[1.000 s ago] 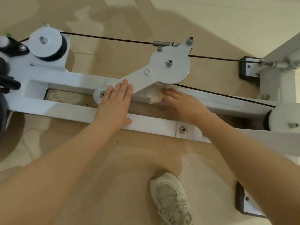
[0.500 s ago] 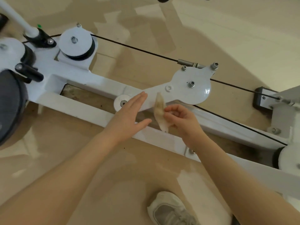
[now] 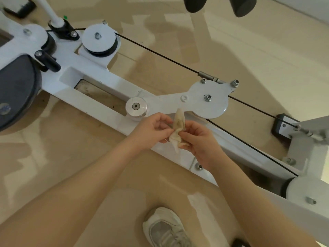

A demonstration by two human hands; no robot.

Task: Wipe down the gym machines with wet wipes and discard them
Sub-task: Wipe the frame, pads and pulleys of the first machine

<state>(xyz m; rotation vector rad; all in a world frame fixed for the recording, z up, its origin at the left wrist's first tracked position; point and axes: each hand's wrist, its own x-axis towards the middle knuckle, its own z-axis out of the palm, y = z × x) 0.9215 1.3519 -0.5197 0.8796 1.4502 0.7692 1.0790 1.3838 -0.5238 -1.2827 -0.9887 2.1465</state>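
Now pinching soiled wet wipe (image 3: 178, 130) between left hand (image 3: 154, 130) and right hand (image 3: 199, 140), just above white machine frame (image 3: 99, 111), shoe (image 3: 166, 229) at six o'clock.

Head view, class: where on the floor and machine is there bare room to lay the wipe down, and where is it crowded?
Bare floor lies beyond the cable. More lies between the white frame rail and the shoe. It is crowded where the left hand and right hand pinch the wipe beside the pivot plate.
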